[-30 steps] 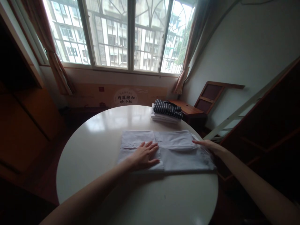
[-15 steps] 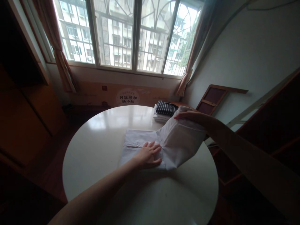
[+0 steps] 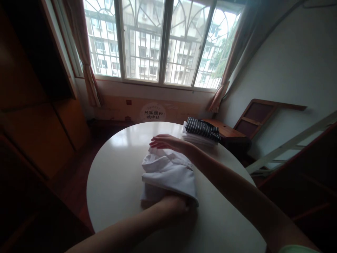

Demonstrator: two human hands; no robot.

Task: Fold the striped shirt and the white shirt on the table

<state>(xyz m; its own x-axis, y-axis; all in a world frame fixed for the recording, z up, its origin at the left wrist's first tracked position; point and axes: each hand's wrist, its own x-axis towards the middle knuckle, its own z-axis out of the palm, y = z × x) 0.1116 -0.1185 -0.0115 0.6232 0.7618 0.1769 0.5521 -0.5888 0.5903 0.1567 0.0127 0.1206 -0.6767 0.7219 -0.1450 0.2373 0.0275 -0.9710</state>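
A white button shirt (image 3: 168, 175), partly folded into a rough rectangle, lies on the round white table (image 3: 113, 196). Its upper part is turned over to the left, with loose creases near the far end. My left hand (image 3: 181, 203) is tucked beneath this flap at the near right; the cloth hides its fingers. Over the shirt's far left end, my right hand (image 3: 164, 141) has its fingers stretched out to the left, just above or touching the cloth, without a visible grip.
At the table's far right edge sits a stack of folded clothes, a black-and-white striped garment (image 3: 202, 128) on top of white ones (image 3: 197, 138). Beyond it are a brown wooden surface (image 3: 223, 130) and a wooden chair-like frame (image 3: 254, 117). A barred window (image 3: 158, 45) spans the back.
My right hand has swung left, bringing the raised part of the shirt over the flat part and over my left hand. My left hand has shifted right and nearer. The view has turned slightly left.
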